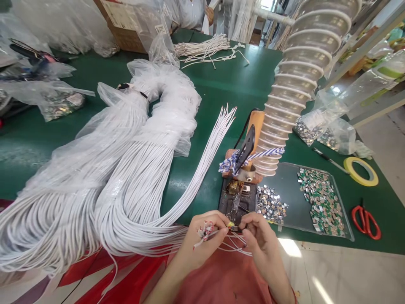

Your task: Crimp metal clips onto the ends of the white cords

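My left hand [207, 234] is closed around several white cables, whose red-and-white ends stick out above its palm; its thumb and finger pinch near a small yellow piece [230, 224]. Close on the right, my right hand [257, 236] has thumb and fingers bent together beside a small metal connector [234, 229]; whether it grips the connector is too small to tell. Both hands are at the front edge of a black soldering fixture [223, 202]. Long white cables [193, 185] curve across the table at the left of the hands.
A ribbed clear hose [292, 84] stands behind the fixture. Loose metal connectors [270, 204] lie beside a tray [340, 198] of green-and-metal pieces. Red scissors [366, 221] and yellow tape [360, 171] are at right. Bagged cable bundles [126, 139] cover the left; a person's hand [209, 14] shows at the back.
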`<state>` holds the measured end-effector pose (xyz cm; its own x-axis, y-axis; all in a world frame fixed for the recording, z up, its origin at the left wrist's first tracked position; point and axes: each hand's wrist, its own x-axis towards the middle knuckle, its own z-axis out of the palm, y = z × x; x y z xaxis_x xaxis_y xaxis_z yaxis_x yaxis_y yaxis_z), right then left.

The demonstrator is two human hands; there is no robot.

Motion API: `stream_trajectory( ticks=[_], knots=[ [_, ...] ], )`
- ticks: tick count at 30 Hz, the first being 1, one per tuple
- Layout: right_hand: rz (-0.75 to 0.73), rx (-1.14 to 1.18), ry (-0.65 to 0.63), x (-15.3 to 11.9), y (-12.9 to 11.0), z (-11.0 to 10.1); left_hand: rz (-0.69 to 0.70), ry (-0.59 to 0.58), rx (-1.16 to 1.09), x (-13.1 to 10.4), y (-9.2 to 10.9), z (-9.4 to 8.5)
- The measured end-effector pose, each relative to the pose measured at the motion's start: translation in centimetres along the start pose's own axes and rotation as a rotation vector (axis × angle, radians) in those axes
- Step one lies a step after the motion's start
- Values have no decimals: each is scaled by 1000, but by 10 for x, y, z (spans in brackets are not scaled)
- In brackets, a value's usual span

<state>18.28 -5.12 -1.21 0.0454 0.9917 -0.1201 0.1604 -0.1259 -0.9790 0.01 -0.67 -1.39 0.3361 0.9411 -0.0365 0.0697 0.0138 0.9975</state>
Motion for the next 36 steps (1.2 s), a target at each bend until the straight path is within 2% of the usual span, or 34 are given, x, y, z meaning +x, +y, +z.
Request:
stream_trajectory(
  ticks=[2, 5, 12, 15, 20, 25, 27, 31, 36],
  knots=[
    [-40, 77, 38, 3, -1, -8, 6, 22, 22, -1, 0, 0],
    [-23, 124, 29, 7, -5, -16, 16, 29, 59, -2, 1, 0],
    [146, 127, -34, 1, -8, -18, 32, 22, 88, 0, 7, 1],
    [195, 203, -71, 1, -7, -19, 24, 28, 67, 2, 6, 1],
    [116, 529, -272, 6, -7, -18, -36, 44, -4, 3, 1, 3],
    [157, 970, -386, 0, -9, -17, -53, 42, -38, 3, 0, 4],
    [170, 1037, -368, -1, -11, -17, -56, 41, -43, 4, 2, 4],
    [166, 1020, -268, -1, -14, -16, -56, 41, -39, 5, 4, 3],
    [90, 1092, -169, -2, -5, -17, -50, 40, -42, 4, 1, 4]
  ],
)
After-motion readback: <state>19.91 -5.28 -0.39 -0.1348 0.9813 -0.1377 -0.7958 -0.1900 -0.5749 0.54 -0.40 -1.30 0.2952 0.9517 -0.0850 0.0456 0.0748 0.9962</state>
